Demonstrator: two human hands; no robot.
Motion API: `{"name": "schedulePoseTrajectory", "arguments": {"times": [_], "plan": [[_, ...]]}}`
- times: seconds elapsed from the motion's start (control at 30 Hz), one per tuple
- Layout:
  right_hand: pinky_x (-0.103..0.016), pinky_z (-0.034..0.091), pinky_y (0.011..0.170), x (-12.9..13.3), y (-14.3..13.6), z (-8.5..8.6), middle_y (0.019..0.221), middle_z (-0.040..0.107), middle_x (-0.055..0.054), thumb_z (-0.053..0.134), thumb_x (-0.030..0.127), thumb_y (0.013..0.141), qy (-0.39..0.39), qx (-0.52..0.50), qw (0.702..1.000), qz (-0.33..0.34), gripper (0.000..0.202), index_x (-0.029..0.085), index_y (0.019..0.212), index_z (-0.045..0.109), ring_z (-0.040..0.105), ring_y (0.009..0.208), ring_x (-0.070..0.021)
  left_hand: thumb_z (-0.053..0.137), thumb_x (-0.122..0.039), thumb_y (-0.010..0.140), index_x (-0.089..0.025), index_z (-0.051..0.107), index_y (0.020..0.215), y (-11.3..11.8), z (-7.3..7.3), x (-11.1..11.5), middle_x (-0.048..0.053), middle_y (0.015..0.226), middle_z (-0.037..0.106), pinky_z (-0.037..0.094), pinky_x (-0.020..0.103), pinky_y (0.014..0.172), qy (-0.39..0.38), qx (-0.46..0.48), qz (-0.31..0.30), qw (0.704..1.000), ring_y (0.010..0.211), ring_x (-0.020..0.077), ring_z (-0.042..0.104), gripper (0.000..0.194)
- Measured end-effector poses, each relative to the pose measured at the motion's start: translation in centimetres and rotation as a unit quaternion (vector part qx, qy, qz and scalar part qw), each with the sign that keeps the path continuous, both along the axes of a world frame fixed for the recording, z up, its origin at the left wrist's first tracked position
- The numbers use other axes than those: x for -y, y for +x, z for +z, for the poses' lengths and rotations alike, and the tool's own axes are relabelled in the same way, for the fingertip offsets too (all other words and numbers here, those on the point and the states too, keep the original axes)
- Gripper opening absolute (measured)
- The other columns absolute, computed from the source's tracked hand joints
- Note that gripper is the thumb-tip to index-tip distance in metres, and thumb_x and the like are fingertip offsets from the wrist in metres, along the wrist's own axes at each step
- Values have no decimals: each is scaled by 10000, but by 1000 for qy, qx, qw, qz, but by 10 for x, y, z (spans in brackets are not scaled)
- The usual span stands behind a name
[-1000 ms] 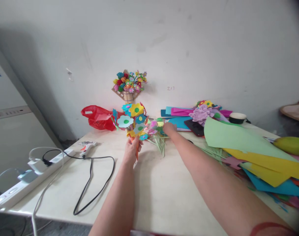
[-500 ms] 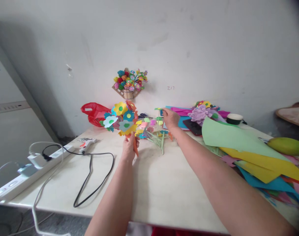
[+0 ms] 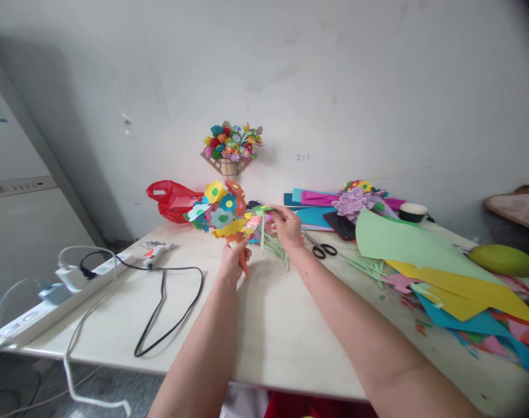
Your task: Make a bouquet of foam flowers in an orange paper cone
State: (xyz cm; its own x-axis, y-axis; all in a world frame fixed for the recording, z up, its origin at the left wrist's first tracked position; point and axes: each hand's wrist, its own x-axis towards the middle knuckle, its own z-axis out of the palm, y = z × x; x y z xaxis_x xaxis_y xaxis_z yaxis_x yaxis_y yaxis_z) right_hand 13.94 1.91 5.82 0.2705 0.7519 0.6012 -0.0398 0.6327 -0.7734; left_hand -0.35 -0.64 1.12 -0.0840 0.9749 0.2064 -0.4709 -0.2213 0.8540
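Observation:
My left hand (image 3: 236, 261) is closed around the orange cone-shaped base of a bouquet of paper flowers (image 3: 221, 217), held upright above the table. The blooms are yellow, blue, orange and pale blue with round centres. My right hand (image 3: 287, 226) pinches a green paper flower (image 3: 261, 210) by its head, and its thin pale green stem hangs down. This flower is just right of the bouquet, and I cannot tell whether they touch. Behind and below my right hand lie pale green paper strips (image 3: 276, 249) and small coloured pieces, partly hidden.
Black-handled scissors (image 3: 324, 251) lie right of my right hand. Coloured sheets (image 3: 438, 249), a phone (image 3: 340, 225) and a green fruit (image 3: 503, 259) are on the right. A glue gun (image 3: 159, 253), its black cord, a power strip (image 3: 64, 296) and a red bag (image 3: 173, 200) are on the left.
My right hand has moved left and slightly down with the green flower, closer to the bouquet. The scissors now show beside my right wrist. My left hand still grips the bouquet.

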Motion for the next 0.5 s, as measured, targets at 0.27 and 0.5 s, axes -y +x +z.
{"name": "schedulePoseTrajectory", "arguments": {"times": [0.27, 0.5], "plan": [[-275, 513, 575, 8, -12, -7, 701, 695, 2, 611, 332, 691, -12, -17, 999, 45, 195, 216, 831, 681, 626, 593, -153, 807, -276, 518, -150, 565, 840, 6, -1, 3, 11, 721, 643, 299, 182, 365, 3, -17, -14, 1000, 384, 45, 477, 423], [-256, 484, 500, 11, -22, -12, 707, 680, 5, 589, 332, 667, -42, -43, 996, 67, 211, 217, 823, 671, 593, 575, -142, 813, -270, 487, -152, 571, 841, 8, 1, 4, -15, 682, 605, 312, 184, 379, -12, -15, -9, 1000, 431, 67, 527, 445]]}}
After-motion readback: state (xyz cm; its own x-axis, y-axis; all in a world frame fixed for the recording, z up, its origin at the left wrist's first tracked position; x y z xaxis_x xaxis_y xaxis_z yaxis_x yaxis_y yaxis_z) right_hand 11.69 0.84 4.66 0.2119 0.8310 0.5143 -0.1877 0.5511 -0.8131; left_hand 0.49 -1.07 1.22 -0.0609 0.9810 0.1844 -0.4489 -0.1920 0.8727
